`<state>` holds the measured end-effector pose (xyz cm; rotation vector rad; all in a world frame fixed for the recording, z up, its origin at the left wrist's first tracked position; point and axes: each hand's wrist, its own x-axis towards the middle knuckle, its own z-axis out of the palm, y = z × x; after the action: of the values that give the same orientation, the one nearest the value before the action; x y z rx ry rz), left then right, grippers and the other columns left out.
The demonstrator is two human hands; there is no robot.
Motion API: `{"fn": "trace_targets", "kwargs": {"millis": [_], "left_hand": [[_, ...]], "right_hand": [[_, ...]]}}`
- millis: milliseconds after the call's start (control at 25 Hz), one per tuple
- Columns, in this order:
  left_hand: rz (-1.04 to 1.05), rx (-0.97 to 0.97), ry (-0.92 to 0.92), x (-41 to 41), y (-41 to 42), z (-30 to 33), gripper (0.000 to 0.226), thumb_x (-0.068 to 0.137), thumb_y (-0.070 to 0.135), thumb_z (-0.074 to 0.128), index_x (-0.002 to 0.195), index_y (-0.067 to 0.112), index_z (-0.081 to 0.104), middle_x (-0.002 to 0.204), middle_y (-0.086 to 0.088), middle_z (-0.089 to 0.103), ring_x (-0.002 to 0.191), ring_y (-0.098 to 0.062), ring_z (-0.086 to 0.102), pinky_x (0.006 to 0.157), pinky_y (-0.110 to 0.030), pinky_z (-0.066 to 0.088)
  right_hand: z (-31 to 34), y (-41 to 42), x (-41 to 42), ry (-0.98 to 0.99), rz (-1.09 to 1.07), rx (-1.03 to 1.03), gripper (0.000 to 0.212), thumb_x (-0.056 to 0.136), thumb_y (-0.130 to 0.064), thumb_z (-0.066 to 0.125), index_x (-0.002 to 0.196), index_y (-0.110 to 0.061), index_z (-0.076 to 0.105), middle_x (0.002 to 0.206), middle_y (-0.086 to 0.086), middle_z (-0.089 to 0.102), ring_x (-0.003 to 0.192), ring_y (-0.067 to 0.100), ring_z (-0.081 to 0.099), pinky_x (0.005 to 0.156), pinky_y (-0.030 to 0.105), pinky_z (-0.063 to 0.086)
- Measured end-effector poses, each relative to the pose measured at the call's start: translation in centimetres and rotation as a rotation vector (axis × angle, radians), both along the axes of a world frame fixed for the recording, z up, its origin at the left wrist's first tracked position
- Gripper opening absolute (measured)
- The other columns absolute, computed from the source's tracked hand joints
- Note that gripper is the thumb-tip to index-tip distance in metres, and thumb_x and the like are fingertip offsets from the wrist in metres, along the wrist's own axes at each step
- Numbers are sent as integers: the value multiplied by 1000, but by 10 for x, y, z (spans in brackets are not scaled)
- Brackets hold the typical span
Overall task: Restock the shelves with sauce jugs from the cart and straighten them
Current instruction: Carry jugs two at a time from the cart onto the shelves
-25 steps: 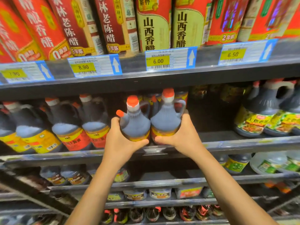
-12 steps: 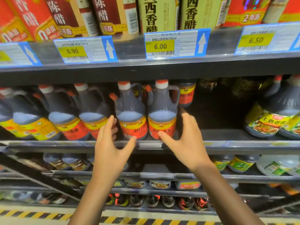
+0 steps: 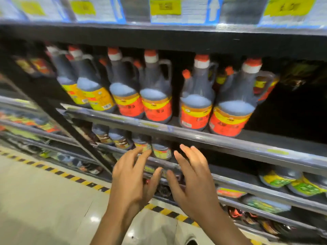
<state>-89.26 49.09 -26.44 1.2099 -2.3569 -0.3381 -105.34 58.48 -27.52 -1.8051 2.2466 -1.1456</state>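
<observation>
Dark plastic sauce jugs with red caps and red-and-yellow labels (image 3: 195, 99) stand in a row on the grey metal shelf (image 3: 203, 138). Left hand (image 3: 131, 179) and right hand (image 3: 192, 181) hover below its front rail, fingers spread, holding nothing. Smaller jars (image 3: 161, 151) sit on the lower shelf behind the fingertips. Blurred price tags (image 3: 165, 7) line the shelf above; yellow-black floor tape (image 3: 58, 172) runs along the base.

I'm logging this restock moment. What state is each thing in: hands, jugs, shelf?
left hand: open, fingers spread, holding nothing, below the jug shelf.
right hand: open, fingers spread, holding nothing.
two red-label jugs on the right: upright on the shelf, capped, side by side.
red-label pair to their left: upright, capped.
yellow-label jugs: upright at the row's left end.
shelf: bare dark stretch right of the jugs.
price tags: too blurred to read.
</observation>
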Motion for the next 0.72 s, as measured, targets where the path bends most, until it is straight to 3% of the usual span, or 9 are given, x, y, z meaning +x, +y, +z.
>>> {"fn": "trace_targets", "kwargs": {"millis": [120,280,720], "left_hand": [[152,-5,-35,55,-5,-5,55,91,59,50,132,24,62,137,-6,56,126,-33,54,96,-54,49],[336,-40,-70,144,-8,-12,53,87,56,55,128,23,65,133,-10,59,122,-37,56,92,-52,48],[892,78,-147,404,-9,-24,61,85,62,44,132,28,62,139,-7,59,132,-41,49,105,-62,40]], "right_hand": [[6,-30,46,63,120,126,60,101,-56,39,142,-17,56,155,4,46,148,32,34,118,52,34],[9,-71,122,171,256,211,59,100,-54,41,145,-18,53,157,1,45,149,30,32,121,50,30],[0,-167,396,347,719,285,63,99,-57,32,146,-19,52,153,3,49,146,35,37,118,56,34]]}}
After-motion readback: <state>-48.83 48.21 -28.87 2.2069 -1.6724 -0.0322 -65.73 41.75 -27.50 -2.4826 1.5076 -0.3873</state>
